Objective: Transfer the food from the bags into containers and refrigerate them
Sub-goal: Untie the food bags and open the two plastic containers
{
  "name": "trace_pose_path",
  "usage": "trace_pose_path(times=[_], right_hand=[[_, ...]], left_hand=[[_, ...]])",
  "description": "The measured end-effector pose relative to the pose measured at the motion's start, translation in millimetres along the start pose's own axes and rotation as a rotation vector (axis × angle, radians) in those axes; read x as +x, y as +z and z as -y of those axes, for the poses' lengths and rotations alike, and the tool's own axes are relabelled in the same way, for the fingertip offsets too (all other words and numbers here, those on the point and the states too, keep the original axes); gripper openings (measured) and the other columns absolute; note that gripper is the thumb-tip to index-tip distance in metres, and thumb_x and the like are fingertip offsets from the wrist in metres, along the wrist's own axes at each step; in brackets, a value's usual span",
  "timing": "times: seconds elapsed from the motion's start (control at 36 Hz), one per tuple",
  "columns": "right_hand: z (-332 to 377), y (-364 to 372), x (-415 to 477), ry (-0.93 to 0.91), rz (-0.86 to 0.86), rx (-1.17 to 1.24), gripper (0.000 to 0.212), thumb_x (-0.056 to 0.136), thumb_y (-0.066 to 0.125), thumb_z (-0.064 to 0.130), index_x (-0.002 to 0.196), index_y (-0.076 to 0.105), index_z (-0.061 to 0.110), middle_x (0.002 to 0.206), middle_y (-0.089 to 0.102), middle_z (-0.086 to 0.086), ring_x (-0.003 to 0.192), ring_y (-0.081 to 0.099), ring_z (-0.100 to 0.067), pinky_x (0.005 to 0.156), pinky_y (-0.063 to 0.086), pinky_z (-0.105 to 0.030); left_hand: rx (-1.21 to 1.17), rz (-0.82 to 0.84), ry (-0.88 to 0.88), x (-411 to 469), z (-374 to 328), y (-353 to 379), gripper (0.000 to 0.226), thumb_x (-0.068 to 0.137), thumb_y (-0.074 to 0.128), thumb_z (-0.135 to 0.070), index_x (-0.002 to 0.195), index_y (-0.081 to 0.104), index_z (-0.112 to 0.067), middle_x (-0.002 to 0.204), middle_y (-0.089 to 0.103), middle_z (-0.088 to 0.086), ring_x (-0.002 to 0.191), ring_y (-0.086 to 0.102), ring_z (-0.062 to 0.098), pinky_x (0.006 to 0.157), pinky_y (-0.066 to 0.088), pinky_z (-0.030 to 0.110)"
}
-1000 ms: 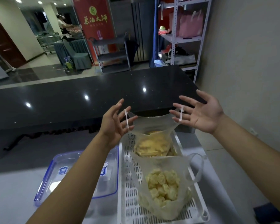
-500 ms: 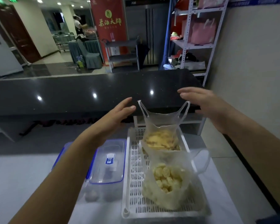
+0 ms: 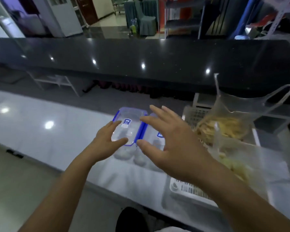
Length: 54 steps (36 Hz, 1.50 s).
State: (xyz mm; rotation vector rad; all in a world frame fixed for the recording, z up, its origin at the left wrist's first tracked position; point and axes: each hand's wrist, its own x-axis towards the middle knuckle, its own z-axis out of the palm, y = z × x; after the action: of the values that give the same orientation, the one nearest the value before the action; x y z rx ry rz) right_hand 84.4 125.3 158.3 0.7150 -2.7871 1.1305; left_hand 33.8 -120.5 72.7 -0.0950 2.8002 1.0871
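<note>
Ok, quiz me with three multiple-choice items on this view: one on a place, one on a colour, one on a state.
1. The containers sit: A) left of the basket B) inside it C) on the black counter.
2. The lid trim is: A) red B) green C) blue.
3. The hands are: A) clenched fists B) open over the containers C) pressed on the basket.
Key: 1A, they stand on the white counter beside it; 2C, blue edges show; 3B, left hand and right hand have spread fingers and hold nothing.
</note>
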Motion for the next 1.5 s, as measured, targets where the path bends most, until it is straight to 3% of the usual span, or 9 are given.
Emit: trace_pose_path(times=[0.22,0.33,0.78,0.97,1.11,1.17,1.22,1.33,1.5], right_hand=[[-56,112,54,0.287,0.292,-0.178,0.065,0.095,0.046,0.053,0.154,0.028,0.034,0.167,0.014,0.004,0.154,-0.001,-0.026,0.122,0.007,-0.05],[-69,151,74,0.369,0.348,-0.27,0.069,0.096,0.041,0.055,0.157,0.016,0.037,0.168,0.009,0.003,0.154,-0.01,-0.028,0.121,-0.001,-0.057],[-32,249,107,0.608,0.244,-0.485,0.081,0.079,0.009,0.085,0.152,-0.006,0.053,0.167,-0.013,0.008,0.15,-0.027,-0.021,0.118,-0.016,-0.054],[2,274,110,0.667,0.18,-0.343,0.072,0.087,0.027,0.08,0.152,0.011,0.054,0.167,-0.009,0.014,0.148,-0.03,-0.013,0.115,-0.021,-0.049],[18,272,117,0.736,-0.076,0.124,0.062,0.092,0.059,0.055,0.148,0.032,0.05,0.161,0.026,0.017,0.151,0.013,-0.01,0.121,0.019,-0.034],[20,272,119,0.873,-0.331,0.439,0.054,0.092,0.068,0.037,0.141,0.047,0.045,0.146,0.047,0.016,0.133,0.047,-0.008,0.101,0.044,-0.019],[18,271,121,1.02,-0.474,0.698,0.044,0.092,0.07,0.027,0.131,0.059,0.041,0.131,0.06,0.009,0.107,0.065,-0.01,0.083,0.056,-0.026],[7,274,117,1.082,-0.518,0.931,0.037,0.089,0.07,0.011,0.12,0.068,0.03,0.101,0.077,-0.003,0.084,0.074,-0.02,0.075,0.059,-0.039],[-5,276,111,1.086,-0.515,1.083,0.034,0.089,0.071,0.008,0.12,0.069,0.023,0.104,0.077,-0.011,0.092,0.075,-0.029,0.074,0.06,-0.038]], left_hand=[[-0.017,0.021,-0.054,12,72,-2,0.063,0.095,0.064,-0.034,0.151,0.036,-0.029,0.156,0.039,0.001,0.146,0.032,0.021,0.117,0.031,0.05],[-0.128,0.027,-0.001,36,85,-6,0.054,0.096,0.063,-0.027,0.146,0.042,-0.03,0.135,0.053,-0.008,0.124,0.051,0.01,0.107,0.045,0.04],[0.09,0.258,0.125,87,175,-42,0.066,0.102,0.043,-0.049,0.158,0.014,-0.034,0.16,0.033,-0.005,0.144,0.034,0.026,0.115,0.032,0.053],[0.046,0.298,0.144,83,203,-75,0.07,0.097,0.056,-0.046,0.157,0.022,-0.033,0.158,0.036,-0.007,0.145,0.033,0.022,0.115,0.037,0.052],[-0.194,0.31,0.114,93,214,-91,0.06,0.089,0.067,-0.045,0.141,0.036,-0.048,0.139,0.04,-0.023,0.12,0.043,0.002,0.094,0.049,0.03],[-0.325,0.309,0.012,101,217,-96,0.059,0.089,0.07,-0.042,0.14,0.043,-0.046,0.136,0.048,-0.022,0.115,0.054,0.005,0.085,0.053,0.027],[-0.497,0.33,-0.113,110,219,-99,0.05,0.09,0.073,-0.032,0.136,0.054,-0.04,0.129,0.063,-0.013,0.106,0.067,0.011,0.075,0.059,0.025],[-0.745,0.426,-0.261,119,226,-99,0.037,0.09,0.072,-0.016,0.125,0.066,-0.026,0.111,0.076,0.002,0.094,0.075,0.02,0.067,0.06,0.026],[-0.791,0.487,-0.278,126,237,-94,0.038,0.088,0.073,-0.013,0.123,0.069,-0.027,0.107,0.077,0.007,0.095,0.074,0.028,0.074,0.062,0.034]])
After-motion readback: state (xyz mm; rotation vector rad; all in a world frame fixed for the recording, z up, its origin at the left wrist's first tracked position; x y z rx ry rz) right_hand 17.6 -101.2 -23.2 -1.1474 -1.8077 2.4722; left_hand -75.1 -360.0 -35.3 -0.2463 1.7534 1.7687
